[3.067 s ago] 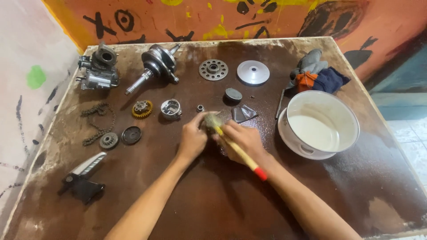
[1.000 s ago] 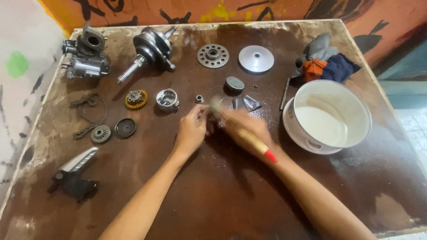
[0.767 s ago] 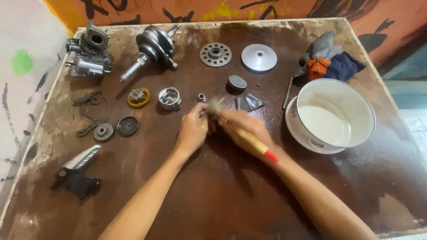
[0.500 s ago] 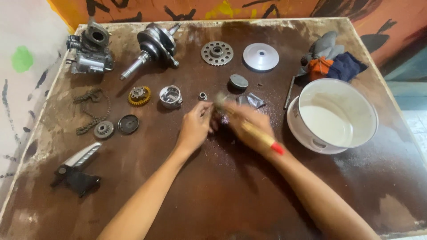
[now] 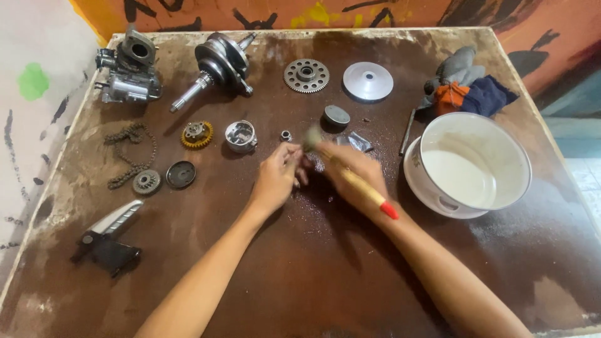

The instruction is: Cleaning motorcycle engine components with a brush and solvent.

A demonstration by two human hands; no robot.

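At the tabletop's (image 5: 300, 263) centre, the right hand (image 5: 350, 172) grips a brush (image 5: 350, 177) pointing to ten o'clock, while the left hand (image 5: 275, 178) pinches a small part, too blurred to identify.

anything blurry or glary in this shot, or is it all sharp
Head view: the right hand and the brush it holds are smeared by motion blur, bristle end worst; the left hand is slightly soft. The parts laid out on the table look sharp. Soft glare sits on the white bowl; the table edges bow slightly.
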